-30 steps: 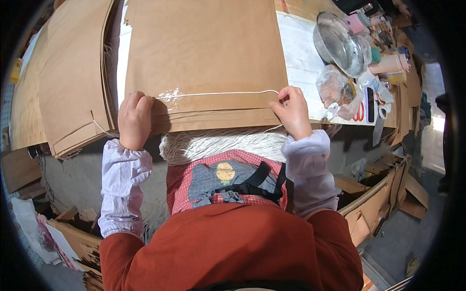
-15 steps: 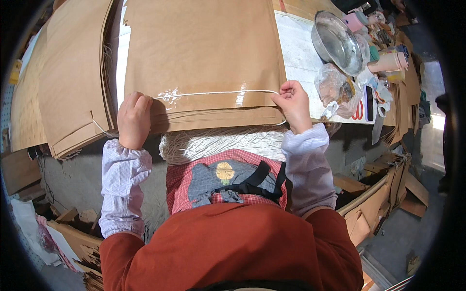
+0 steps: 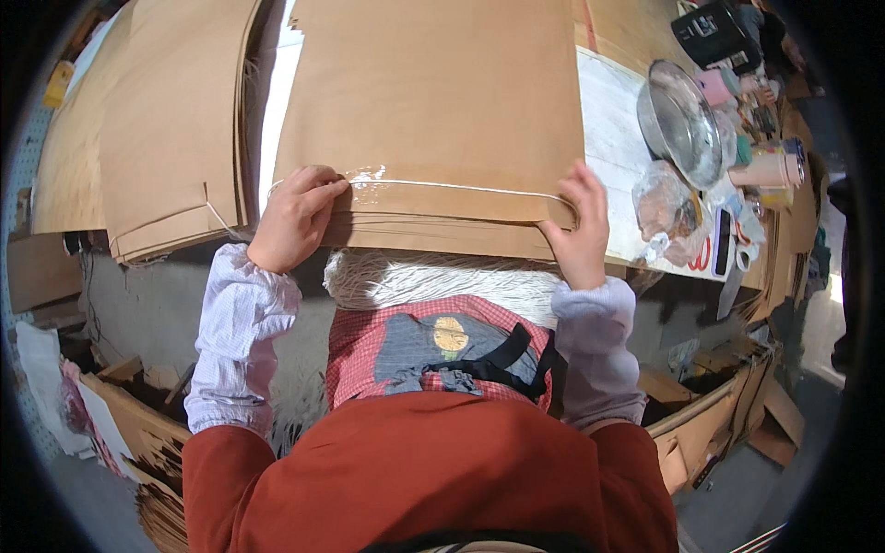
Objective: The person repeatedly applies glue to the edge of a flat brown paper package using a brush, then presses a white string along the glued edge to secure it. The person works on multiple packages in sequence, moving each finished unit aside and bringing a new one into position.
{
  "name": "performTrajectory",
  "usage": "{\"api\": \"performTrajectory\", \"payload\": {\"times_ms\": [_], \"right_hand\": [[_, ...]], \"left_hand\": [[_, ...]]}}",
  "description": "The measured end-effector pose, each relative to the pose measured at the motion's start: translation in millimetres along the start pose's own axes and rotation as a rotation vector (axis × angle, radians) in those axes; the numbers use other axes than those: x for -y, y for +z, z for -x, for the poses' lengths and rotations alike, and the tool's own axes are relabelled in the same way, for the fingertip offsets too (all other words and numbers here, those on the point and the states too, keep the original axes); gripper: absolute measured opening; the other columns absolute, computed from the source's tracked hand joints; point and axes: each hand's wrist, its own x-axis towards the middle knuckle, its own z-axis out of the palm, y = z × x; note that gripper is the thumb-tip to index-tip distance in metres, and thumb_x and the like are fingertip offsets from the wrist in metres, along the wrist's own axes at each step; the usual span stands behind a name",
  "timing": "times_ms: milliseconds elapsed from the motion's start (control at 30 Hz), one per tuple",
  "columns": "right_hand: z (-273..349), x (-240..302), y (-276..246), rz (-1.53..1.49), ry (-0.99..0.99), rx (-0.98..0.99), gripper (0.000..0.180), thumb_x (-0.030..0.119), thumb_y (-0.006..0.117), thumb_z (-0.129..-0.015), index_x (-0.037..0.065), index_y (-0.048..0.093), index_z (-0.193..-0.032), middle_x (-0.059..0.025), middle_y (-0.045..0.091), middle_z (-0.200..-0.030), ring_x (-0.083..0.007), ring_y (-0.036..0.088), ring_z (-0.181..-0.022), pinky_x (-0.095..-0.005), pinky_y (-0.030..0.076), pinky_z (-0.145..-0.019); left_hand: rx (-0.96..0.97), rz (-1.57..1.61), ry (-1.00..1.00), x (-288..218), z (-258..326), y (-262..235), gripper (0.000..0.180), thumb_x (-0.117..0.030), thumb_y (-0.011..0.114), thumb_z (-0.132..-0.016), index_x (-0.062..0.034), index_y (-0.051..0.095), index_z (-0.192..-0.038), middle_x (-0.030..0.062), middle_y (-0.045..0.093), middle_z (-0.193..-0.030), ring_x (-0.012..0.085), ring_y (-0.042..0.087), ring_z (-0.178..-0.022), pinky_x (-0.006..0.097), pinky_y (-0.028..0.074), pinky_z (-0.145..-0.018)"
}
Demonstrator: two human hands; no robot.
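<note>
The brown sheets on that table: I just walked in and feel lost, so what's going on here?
A person works at a stack of brown sheets on a table. A white cord lies across the top sheet near its front edge. The left hand is at the cord beside a shiny patch; the right hand, thumb and fingers apart, is at the sheet's right edge. A bundle of white strands shows between stack and person.

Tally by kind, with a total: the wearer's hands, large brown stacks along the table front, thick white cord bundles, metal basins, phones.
Hands (left hand, right hand): 2
Brown stacks (left stack, middle stack): 2
Cord bundle: 1
Metal basin: 1
Phone: 1
Total: 7
</note>
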Motion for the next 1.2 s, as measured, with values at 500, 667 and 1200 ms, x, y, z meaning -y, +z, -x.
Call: {"api": "performTrajectory", "payload": {"times_ms": [500,667,1200], "right_hand": [[-14.8,-0.7,34.6,0.564,0.229,0.275,0.018,0.022,0.069,-0.085,0.008,0.064,-0.096,-0.0087,0.062,-0.092,-0.0286,0.061,-0.081,-0.0387,0.05,-0.066],[-8.7,42.7,58.6,0.285,0.009,0.184,0.044,0.028,0.065,-0.085,0.006,0.059,-0.123,-0.016,0.058,-0.123,-0.0335,0.055,-0.112,-0.0449,0.047,-0.093],[-2.8,-3.6,13.5,0.266,0.549,0.064,0.035,0.02,0.073,-0.084,-0.003,0.053,-0.101,-0.0127,0.057,-0.098,-0.023,0.056,-0.091,-0.0363,0.046,-0.081]], "left_hand": [[-0.089,-0.356,-0.315,5.5,-19.0,22.8,0.017,-0.019,0.062,-0.089,-0.0028,0.058,-0.093,0.0166,0.061,-0.08,0.0383,0.061,-0.073,0.047,0.047,-0.061],[-0.176,-0.358,-0.053,-46.6,-31.8,34.5,0.044,-0.014,0.065,-0.08,0.0025,0.053,-0.119,0.0196,0.058,-0.11,0.0379,0.056,-0.105,0.048,0.045,-0.089],[-0.159,-0.246,-0.332,4.7,4.4,37.7,0.063,-0.026,0.064,-0.09,0.0088,0.039,-0.136,0.0327,0.034,-0.145,0.0464,0.031,-0.136,0.048,0.028,-0.112]]}}
